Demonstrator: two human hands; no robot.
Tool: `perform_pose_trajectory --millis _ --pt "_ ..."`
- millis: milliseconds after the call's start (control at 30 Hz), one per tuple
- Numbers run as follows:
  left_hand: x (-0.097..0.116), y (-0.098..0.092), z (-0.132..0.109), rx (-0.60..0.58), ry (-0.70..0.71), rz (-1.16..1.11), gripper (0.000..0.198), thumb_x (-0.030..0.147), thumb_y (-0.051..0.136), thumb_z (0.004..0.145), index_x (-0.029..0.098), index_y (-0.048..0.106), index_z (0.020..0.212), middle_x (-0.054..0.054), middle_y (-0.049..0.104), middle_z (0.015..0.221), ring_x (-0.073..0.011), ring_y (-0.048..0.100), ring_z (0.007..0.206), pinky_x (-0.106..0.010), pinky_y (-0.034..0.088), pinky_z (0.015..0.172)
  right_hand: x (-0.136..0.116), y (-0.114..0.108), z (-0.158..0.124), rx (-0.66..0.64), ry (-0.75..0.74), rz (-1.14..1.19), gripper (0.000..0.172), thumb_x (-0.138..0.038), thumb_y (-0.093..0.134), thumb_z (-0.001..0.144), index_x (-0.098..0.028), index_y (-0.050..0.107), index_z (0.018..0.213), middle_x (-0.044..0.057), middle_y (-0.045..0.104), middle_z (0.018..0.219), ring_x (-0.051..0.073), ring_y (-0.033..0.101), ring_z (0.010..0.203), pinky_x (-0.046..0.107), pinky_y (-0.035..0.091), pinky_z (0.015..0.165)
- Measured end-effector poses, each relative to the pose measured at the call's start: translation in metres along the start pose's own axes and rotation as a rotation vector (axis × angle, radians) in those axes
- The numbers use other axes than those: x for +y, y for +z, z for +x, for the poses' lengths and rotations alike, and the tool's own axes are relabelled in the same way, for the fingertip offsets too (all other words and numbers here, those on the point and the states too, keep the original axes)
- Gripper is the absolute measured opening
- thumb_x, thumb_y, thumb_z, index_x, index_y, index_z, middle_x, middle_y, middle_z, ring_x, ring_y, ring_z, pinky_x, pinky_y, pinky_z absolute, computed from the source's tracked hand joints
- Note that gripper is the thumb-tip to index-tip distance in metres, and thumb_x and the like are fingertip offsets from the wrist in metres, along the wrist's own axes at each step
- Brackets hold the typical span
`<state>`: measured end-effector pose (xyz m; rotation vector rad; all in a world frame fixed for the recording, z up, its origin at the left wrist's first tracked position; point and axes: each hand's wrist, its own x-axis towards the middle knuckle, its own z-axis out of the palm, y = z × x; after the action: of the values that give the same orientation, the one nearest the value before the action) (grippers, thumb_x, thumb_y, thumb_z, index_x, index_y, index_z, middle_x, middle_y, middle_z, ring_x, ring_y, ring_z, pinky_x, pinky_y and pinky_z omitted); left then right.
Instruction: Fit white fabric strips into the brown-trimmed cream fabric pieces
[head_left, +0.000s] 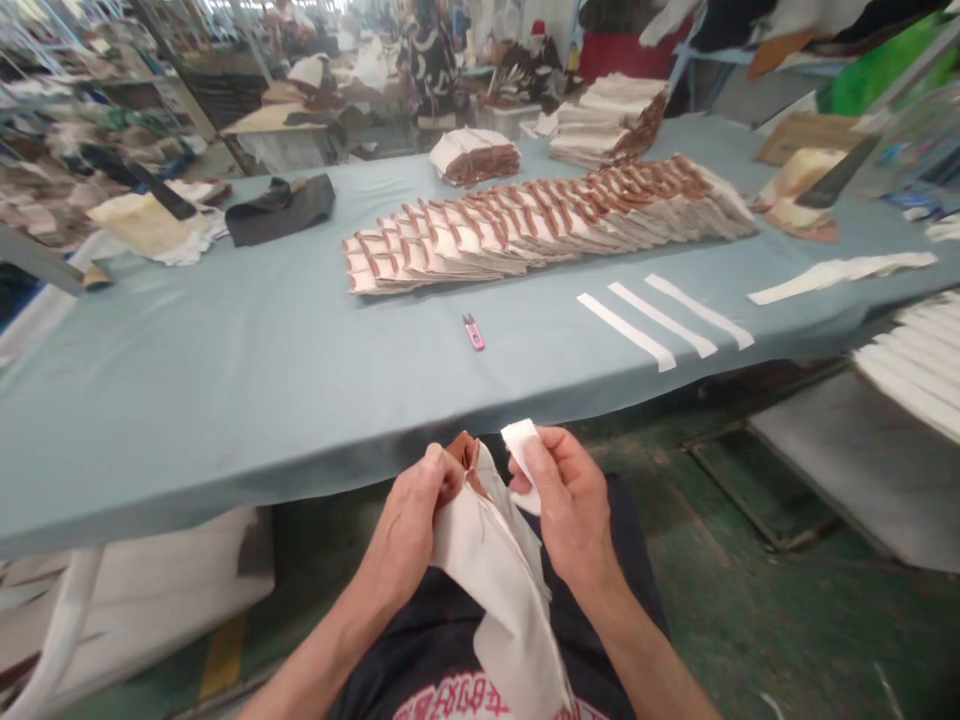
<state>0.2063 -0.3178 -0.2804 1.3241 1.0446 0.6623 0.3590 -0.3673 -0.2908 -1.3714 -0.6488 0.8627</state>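
In the head view my left hand (411, 515) is closed on the upper edge of a cream and brown fabric piece (495, 575), which hangs down over my lap. My right hand (574, 500) pinches a short white strip (521, 440) just to the right of the piece's top. Both hands are in front of the table's near edge. Pink thread snips (473, 332) lie on the table beyond them. Three white strips (664, 322) lie side by side to the right of the snips.
The blue-green table (225, 370) bears a long row of overlapping cream and brown pieces (540, 225), with two stacks (474, 157) behind. A dark cloth (280, 210) lies at the left, a longer white strip (840, 272) at the right. A person (431, 60) is in the background.
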Motion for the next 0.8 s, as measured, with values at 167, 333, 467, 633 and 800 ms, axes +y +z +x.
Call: perform_pose_trajectory --millis 167,333,467,633,800 --pt "-0.018 -0.034 -0.013 -0.079 -0.042 0.01 0.043 0.048 0.044 0.104 0.016 0.062 0.082 -0.003 0.06 0.082 -0.0176 0.049 0.076 -0.027 0.043 0.069 0.003 -0.007 -0.02 -0.256 0.274 0.01 0.053 -0.069 0.071 0.084 -0.017 0.062 0.083 -0.008 0.045 0.054 0.007 0.036 0.047 0.019 0.028 0.045" --pt "-0.008 -0.047 -0.017 -0.279 0.042 0.012 0.03 0.038 0.051 0.096 0.014 0.068 0.092 -0.004 0.062 0.089 -0.0177 0.051 0.079 -0.028 0.041 0.069 -0.028 -0.007 -0.039 -0.361 0.486 0.058 0.055 -0.071 0.073 0.082 -0.018 0.059 0.078 -0.008 0.044 0.054 0.005 0.03 0.048 0.02 0.023 0.046" --pt "0.001 -0.033 -0.015 -0.238 0.104 0.039 0.026 0.027 0.045 0.096 0.016 0.066 0.086 -0.002 0.059 0.082 -0.0157 0.049 0.074 -0.027 0.039 0.068 -0.052 -0.001 -0.046 -0.306 0.496 -0.045 0.047 -0.063 0.074 0.081 -0.018 0.059 0.077 -0.008 0.042 0.052 0.006 0.033 0.048 0.021 0.024 0.048" --pt "0.003 -0.008 -0.009 -0.241 0.178 -0.037 0.023 0.023 0.046 0.097 0.018 0.061 0.08 0.0 0.056 0.079 -0.0149 0.048 0.073 -0.027 0.038 0.067 -0.062 0.0 -0.041 -0.19 0.348 -0.192 0.038 -0.056 0.067 0.086 -0.02 0.057 0.075 -0.007 0.046 0.054 0.008 0.033 0.05 0.022 0.024 0.048" --pt "-0.007 0.012 -0.002 -0.246 0.169 -0.185 0.023 0.023 0.047 0.094 0.017 0.063 0.078 -0.001 0.056 0.078 -0.015 0.045 0.071 -0.027 0.037 0.065 -0.057 -0.003 -0.038 -0.078 0.228 -0.373 0.036 -0.054 0.062 0.089 -0.021 0.058 0.076 -0.004 0.056 0.059 0.011 0.045 0.054 0.023 0.033 0.05"
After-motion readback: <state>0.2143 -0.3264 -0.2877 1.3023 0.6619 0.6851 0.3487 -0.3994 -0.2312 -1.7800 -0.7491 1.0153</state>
